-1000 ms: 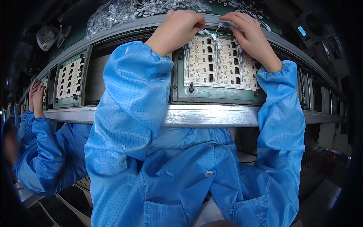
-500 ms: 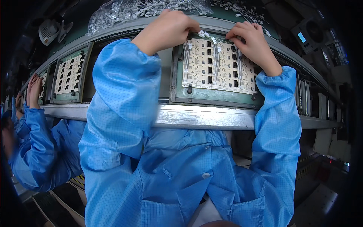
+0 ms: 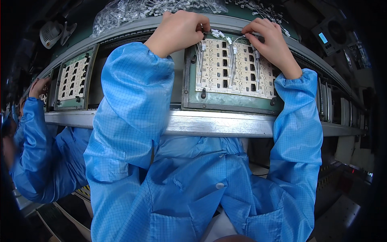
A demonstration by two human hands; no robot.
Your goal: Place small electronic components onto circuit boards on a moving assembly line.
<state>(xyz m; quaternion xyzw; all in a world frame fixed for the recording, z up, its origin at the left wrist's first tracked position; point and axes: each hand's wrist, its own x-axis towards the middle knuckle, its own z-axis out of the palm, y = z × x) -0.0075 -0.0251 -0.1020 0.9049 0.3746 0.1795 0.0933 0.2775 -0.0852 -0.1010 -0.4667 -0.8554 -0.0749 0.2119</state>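
- Left hand (image 3: 177, 32), upper centre of the frame, closes its grip on a small white connector (image 3: 215, 33).
- Right hand (image 3: 271, 44) pinches a thin white wire (image 3: 238, 39) just beside it.
- Both hover over the cream circuit panel (image 3: 238, 66) in a green fixture tray (image 3: 229, 101).
- A bag of wire parts (image 3: 133, 12) lies upper left.

Bright, even overhead light; sharp centre, dark vignetted corners, edges bent by fisheye.

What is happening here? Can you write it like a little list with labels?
Left hand: pinching small white wire connectors at the top of the circuit panel
Right hand: fingertips on a white wire at the panel's top edge
Panel holder: green tray
Behind: clear bag of wire parts
Far left: another person's hand
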